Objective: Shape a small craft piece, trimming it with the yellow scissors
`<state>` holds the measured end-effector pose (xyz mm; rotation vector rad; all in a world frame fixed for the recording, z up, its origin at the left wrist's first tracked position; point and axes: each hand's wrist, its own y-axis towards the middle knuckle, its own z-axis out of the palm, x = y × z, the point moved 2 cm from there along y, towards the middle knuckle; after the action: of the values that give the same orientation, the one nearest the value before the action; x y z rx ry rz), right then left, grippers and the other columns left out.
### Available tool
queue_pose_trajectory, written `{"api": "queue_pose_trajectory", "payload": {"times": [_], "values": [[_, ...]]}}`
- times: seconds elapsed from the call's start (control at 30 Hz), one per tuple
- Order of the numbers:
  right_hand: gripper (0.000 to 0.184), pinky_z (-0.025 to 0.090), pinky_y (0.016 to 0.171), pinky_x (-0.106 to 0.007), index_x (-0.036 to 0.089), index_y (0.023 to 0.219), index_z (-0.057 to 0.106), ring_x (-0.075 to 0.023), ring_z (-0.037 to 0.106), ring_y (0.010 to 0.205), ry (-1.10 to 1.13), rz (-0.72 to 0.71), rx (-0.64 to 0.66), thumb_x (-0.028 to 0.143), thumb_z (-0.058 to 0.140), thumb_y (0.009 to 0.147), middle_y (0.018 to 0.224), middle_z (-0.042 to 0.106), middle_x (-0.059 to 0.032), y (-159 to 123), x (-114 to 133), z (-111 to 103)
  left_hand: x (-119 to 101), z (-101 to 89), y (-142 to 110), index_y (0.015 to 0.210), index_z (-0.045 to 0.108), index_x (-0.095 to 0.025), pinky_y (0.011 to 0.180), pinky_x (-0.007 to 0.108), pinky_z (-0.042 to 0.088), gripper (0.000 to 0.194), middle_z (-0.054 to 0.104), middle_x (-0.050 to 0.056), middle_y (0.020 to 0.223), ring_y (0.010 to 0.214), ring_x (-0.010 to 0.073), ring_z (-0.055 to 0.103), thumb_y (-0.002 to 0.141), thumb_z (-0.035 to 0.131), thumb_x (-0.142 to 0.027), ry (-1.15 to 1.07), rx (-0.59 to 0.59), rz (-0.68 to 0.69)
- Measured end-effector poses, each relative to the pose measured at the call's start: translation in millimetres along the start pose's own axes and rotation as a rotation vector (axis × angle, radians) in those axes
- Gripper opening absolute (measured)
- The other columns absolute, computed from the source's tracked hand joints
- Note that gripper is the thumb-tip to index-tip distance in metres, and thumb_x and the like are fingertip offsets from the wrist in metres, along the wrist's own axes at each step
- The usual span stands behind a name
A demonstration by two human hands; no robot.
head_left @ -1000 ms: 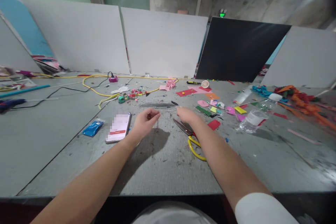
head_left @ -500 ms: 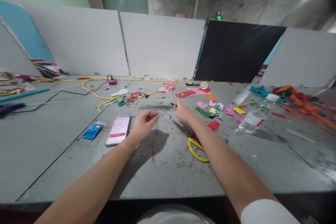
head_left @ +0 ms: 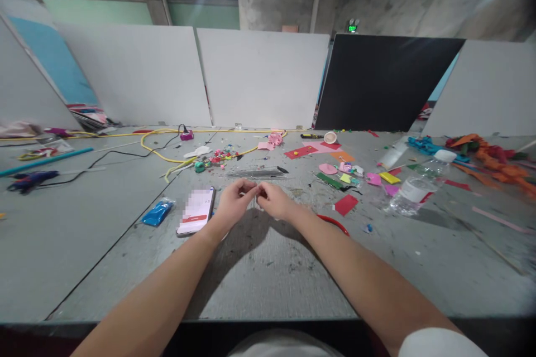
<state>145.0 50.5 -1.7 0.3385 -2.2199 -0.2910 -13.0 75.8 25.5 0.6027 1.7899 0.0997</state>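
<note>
My left hand (head_left: 233, 201) and my right hand (head_left: 273, 199) meet fingertip to fingertip over the middle of the grey table (head_left: 268, 268). Both are pinched closed on something very small that I cannot make out. A phone (head_left: 196, 210) lies just left of my left hand. A bundle of thin dark wires (head_left: 255, 173) lies just beyond both hands. A red handle loop of the scissors (head_left: 335, 222) shows behind my right forearm; the blades are hidden.
Coloured paper scraps (head_left: 335, 170) litter the table to the right. Further right lies a plastic bottle (head_left: 416, 188). A blue packet (head_left: 157, 212) is left of the phone. A yellow cable (head_left: 167, 148) loops at the back. White and black boards (head_left: 259, 75) stand behind.
My right hand has drawn back from the wire bundle and moved left to meet my left hand. My forearm now covers the scissors. The left hand stayed about where it was.
</note>
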Motion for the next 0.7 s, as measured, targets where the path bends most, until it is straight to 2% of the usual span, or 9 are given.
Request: {"api": "queue_pose_trajectory", "payload": {"times": [0.17, 0.4, 0.7], "values": [[0.010, 0.039, 0.064, -0.025, 0.021, 0.082, 0.054, -0.0143, 0.056, 0.067, 0.139, 0.002, 0.007, 0.013, 0.058, 0.079, 0.071, 0.060, 0.0043, -1.4, -4.2, 4.0, 1.7, -2.3, 1.8, 0.083, 0.071, -0.018, 0.071, 0.029, 0.051, 0.023, 0.070, 0.002, 0.077, 0.074, 0.0166, 0.063, 0.080, 0.072, -0.041, 0.017, -0.040, 0.028], [0.009, 0.037, 0.066, -0.026, 0.021, 0.080, 0.053, -0.0141, 0.052, 0.067, 0.068, -0.105, -0.024, 0.014, 0.058, 0.076, 0.072, 0.058, 0.0042, -4.0, -4.6, 1.9, 4.0, -2.8, 3.2, 0.085, 0.070, -0.018, 0.067, 0.028, 0.050, 0.025, 0.069, 0.002, 0.077, 0.072, 0.0160, 0.061, 0.079, 0.074, -0.043, 0.006, -0.019, 0.001], [0.008, 0.035, 0.066, -0.026, 0.022, 0.077, 0.050, -0.0149, 0.051, 0.068, -0.013, -0.148, -0.023, 0.016, 0.055, 0.078, 0.071, 0.055, 0.0032, -8.0, -0.2, -2.3, -1.0, -3.5, 3.2, 0.082, 0.067, -0.019, 0.066, 0.027, 0.047, 0.023, 0.065, 0.001, 0.075, 0.069, 0.0144, 0.058, 0.080, 0.072, -0.041, 0.020, 0.030, 0.012]]}}
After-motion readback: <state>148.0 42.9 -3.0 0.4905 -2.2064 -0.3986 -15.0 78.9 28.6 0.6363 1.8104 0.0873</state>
